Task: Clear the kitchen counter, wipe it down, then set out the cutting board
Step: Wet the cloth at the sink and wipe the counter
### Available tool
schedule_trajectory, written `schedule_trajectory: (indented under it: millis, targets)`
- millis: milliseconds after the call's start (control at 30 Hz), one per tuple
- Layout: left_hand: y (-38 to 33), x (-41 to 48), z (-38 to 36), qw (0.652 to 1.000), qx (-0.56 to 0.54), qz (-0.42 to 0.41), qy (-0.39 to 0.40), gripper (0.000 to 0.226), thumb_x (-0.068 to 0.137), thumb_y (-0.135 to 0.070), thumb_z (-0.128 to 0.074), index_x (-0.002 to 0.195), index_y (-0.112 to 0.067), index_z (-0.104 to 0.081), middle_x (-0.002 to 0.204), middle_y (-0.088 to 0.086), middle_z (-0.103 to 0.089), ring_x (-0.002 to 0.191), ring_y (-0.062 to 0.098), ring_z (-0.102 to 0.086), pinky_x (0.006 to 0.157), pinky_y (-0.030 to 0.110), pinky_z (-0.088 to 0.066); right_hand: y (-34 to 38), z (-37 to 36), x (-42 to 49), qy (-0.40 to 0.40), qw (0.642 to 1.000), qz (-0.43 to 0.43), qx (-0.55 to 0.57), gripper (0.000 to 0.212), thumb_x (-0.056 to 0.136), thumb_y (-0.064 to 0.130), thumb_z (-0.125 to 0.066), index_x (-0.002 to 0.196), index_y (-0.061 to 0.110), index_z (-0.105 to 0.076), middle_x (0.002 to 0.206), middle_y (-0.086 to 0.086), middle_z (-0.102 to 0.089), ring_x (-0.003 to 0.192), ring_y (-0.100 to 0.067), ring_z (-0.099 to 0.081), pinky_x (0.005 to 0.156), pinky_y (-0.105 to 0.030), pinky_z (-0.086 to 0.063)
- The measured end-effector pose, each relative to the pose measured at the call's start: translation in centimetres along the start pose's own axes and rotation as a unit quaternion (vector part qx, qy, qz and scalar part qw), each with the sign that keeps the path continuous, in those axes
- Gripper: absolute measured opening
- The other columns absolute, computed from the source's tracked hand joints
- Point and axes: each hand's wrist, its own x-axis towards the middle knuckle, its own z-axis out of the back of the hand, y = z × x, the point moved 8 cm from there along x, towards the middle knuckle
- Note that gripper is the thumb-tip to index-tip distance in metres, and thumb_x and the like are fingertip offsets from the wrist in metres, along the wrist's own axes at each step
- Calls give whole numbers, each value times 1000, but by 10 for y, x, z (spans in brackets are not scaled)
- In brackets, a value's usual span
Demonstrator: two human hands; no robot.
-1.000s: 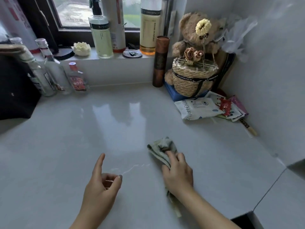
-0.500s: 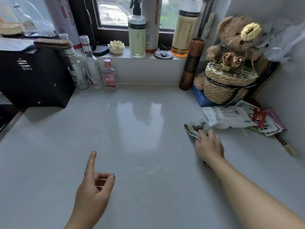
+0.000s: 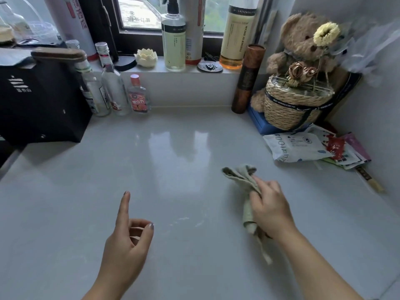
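Grey-green cloth (image 3: 244,182), lengthwise toward window (image 3: 138,16)

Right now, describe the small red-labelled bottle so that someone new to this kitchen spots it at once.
Find the black box at the counter's back left. Clear bottles stand in a row just right of it, below the window sill. The small bottle is the rightmost: the shortest, with a broad red label.

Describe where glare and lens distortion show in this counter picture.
Head view: window glare whitens the glossy grey counter; wide-angle bending leans the clear glass bottles at left; the tail of the grey-green cloth below the right hand looks smeared.
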Motion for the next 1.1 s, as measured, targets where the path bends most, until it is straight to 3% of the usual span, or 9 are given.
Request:
schedule_trajectory:
  millis: [133,233,333,600,733,933,1033,1100]
  targets:
    - [13,0,9,1000,21,10,-7,77,82,-10,-60,140,-38,-18,82,-11,-62,71,7,-60,58,14,-41,-73,40,-33,-15,987,-108,-121,43,89,15,-47,132,15,-47,101,-11,-45,98,-37,-55,84,-37,-42]
    - [21,-3,13,1000,22,13,-4,79,81,-8,-61,140,-38,-18,84,-8,-63,68,5,-60,57,5,-44,-70,18,-46,-8,984,-107,-144,44,89,18,-47,133,16,-46,113,-16,-50,101,-36,-55,86,-38,-42]
    - [27,-7,16,1000,22,9,3,78,79,-6,-63,139,-36,-22,84,-8,-63,68,-4,-58,57,0,-41,-40,-12,-45,-10,991,-78,-109,43,89,21,-47,132,20,-47,114,-13,-52,104,-33,-55,86,-35,-40]
    - [34,-12,46,1000,-1,-6,-21,75,79,-4,-62,123,-52,-26,83,-7,-64,71,-2,-59,58,0,-41,52,-85,-53,38,999,-7,-12,42,86,24,-50,129,23,-50,122,-7,-56,113,-24,-52,91,-29,-38]
    - [34,-10,63,1000,1,-17,-24,75,78,-3,-63,119,-55,-28,82,-6,-66,72,-5,-59,59,-2,-40,58,-64,-60,-8,998,-14,68,45,79,14,-60,125,17,-56,119,-8,-62,110,-23,-56,92,-23,-38]
    - [42,3,75,1000,-13,-17,-13,72,79,-2,-62,131,-42,-33,85,-6,-66,71,-7,-59,61,-3,-40,-19,31,-68,-99,989,-72,-86,44,76,10,-65,120,16,-60,110,-19,-64,101,-36,-59,87,-40,-46]
    - [43,8,71,1000,-15,-19,7,71,79,-3,-62,133,-39,-33,84,-6,-66,73,-8,-58,61,-4,-38,-72,47,-77,-62,968,-190,-153,44,86,19,-52,130,19,-51,118,-23,-57,108,-38,-53,89,-42,-43]
    - [44,11,69,1000,-16,-20,14,71,79,-4,-62,133,-39,-32,84,-7,-65,72,-8,-58,60,-4,-38,-80,30,-84,-23,961,-212,-177,45,89,23,-46,134,19,-46,122,-23,-55,111,-37,-52,91,-40,-42]
